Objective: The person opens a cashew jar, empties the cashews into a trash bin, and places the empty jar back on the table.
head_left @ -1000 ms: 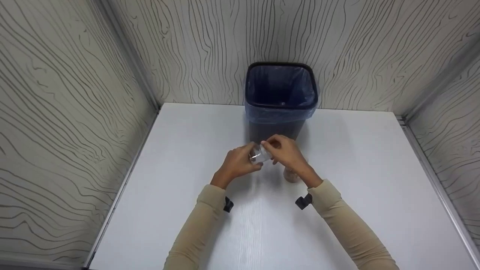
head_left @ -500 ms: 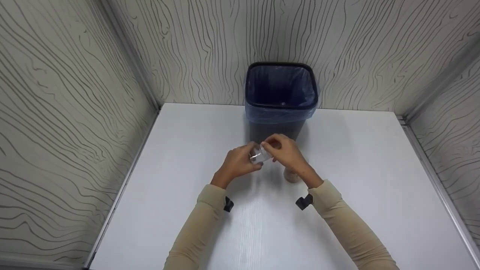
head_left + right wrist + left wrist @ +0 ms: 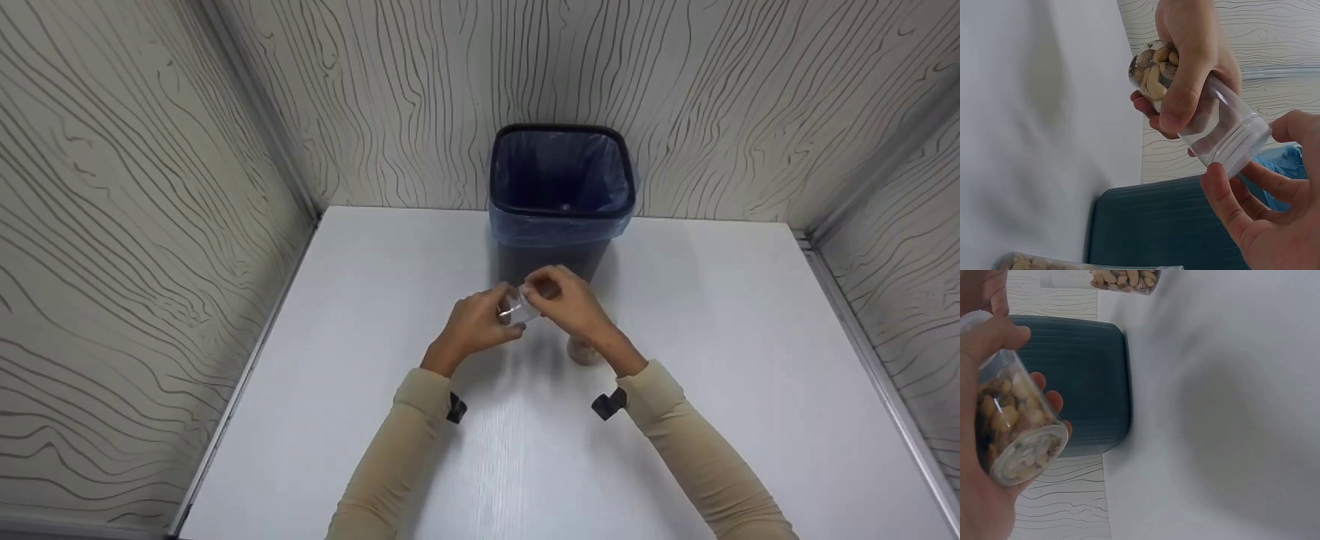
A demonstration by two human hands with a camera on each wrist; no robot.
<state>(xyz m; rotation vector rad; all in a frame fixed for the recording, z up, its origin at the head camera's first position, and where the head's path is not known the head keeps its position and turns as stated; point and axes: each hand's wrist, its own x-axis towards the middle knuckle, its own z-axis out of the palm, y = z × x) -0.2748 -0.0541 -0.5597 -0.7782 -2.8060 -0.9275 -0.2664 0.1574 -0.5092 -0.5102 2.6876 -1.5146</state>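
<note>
The right hand (image 3: pixel 574 307)'s fingers are curving in around the pale, translucent round plastic lid (image 3: pixel 1244 149), gripping it by the edge between thumb and fingertips. The left hand (image 3: pixel 476 322) is wrapping its thumb and fingers around the body of the clear plastic cylindrical jar (image 3: pixel 1019 405). This jar is tilting above the white, flat table (image 3: pixel 375 315), its lidded end pointing toward the right hand, and pale brown, curved nuts (image 3: pixel 1156 81) are gathering at its base end. Below the right wrist, a second clear cylindrical jar (image 3: pixel 1126 278) of nuts is standing upright. Beyond the hands, a dark blue-green, squarish bin (image 3: pixel 1084 382) is standing against the pale, wood-grain-patterned wall (image 3: pixel 375 97), its thin blue plastic liner (image 3: pixel 559 232) folding over the rim.
</note>
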